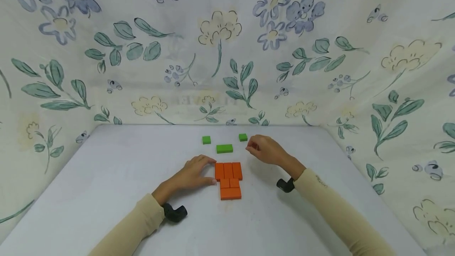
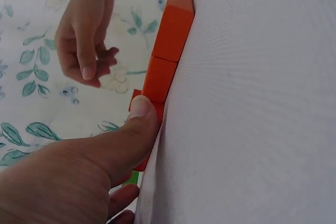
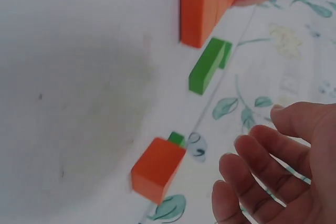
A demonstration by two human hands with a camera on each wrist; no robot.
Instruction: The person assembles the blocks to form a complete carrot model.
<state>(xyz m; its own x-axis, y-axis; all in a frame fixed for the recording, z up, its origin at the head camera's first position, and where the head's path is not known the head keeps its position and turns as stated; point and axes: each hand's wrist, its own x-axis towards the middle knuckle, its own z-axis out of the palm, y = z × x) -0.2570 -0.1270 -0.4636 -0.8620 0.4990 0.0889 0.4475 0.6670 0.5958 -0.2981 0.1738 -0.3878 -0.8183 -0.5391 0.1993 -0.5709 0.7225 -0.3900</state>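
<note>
Orange blocks lie together on the white table: a row of three long ones, then two small ones, and one crosswise nearest me. My left hand rests at their left side, index fingertip at the row's corner and thumb beside the blocks. In the left wrist view the thumb lies against the orange side. My right hand is to the right, above the table, its fingers loosely curled and holding nothing. Close by it in the right wrist view stands a separate orange block, hidden behind the hand in the head view.
Beyond the orange blocks lie a long green block and two small green blocks, one at left and one at right. A flower-printed cloth hangs behind the table's far edge and along its sides.
</note>
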